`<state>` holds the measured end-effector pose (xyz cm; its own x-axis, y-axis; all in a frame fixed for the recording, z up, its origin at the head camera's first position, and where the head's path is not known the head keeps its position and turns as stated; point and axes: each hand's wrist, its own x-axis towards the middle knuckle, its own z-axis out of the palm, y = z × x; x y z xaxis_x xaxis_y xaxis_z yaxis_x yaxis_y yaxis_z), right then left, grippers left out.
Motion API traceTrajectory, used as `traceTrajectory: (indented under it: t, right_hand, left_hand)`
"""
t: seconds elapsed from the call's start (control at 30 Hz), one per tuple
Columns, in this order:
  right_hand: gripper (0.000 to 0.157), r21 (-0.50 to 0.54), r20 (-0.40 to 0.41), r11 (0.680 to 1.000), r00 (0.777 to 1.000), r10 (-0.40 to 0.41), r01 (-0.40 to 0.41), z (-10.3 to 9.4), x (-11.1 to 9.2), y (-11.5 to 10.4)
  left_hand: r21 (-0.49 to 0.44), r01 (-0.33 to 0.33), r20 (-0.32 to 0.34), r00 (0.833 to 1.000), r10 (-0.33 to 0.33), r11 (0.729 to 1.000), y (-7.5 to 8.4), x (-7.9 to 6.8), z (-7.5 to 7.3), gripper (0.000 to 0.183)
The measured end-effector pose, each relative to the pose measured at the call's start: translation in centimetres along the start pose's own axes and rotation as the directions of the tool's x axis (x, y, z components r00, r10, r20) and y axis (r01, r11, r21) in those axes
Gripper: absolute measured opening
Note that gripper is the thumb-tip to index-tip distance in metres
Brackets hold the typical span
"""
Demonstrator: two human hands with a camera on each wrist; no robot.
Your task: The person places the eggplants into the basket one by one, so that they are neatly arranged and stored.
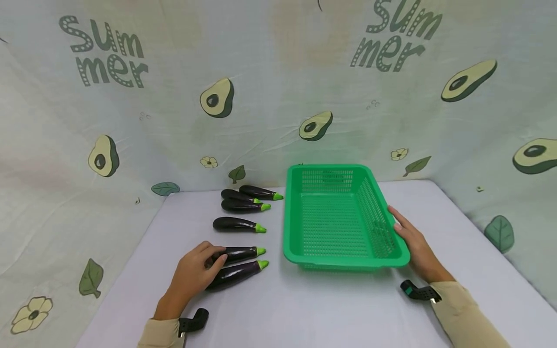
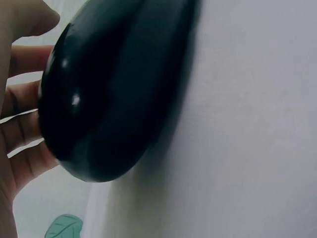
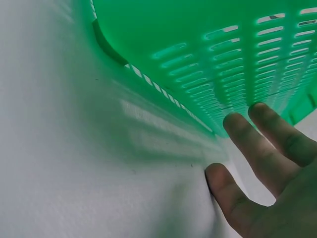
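My left hand grips the blunt end of a dark purple eggplant with a green stem end, thumb on the near side. Just in front of it, a second eggplant lies beside the hand. One glossy eggplant fills much of the left wrist view, hiding parts of the fingers. At the right side of an empty green plastic basket, my right hand holds the rim. Its fingers reach along the outer slotted wall in the right wrist view; the thumb is out of that view.
Farther back on the white table lies a single eggplant, with a small cluster of eggplants behind it. A cloth backdrop printed with avocados rises behind the table. Each wrist wears a black band.
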<state>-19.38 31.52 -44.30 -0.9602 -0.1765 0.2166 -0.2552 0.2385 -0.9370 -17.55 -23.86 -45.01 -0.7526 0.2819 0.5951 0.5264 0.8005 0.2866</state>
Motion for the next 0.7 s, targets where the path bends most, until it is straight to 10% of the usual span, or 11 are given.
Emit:
traceTrajectory:
  t: [0.3,0.7]
  right_hand:
    - [0.055,-0.004,0.009,1.0,1.0,0.003,-0.003,0.4,-0.3,0.0]
    - [0.055,-0.039,-0.033,0.999,0.999,-0.021,0.02,0.4,0.0,0.3]
  left_hand:
    - [0.051,0.059,0.157,0.985,-0.066,0.997,0.2,-0.7,-0.8,0.007]
    - [-0.028,0.23,0.384,0.901,-0.202,0.973,0.1,-0.1,-0.5,0.018]
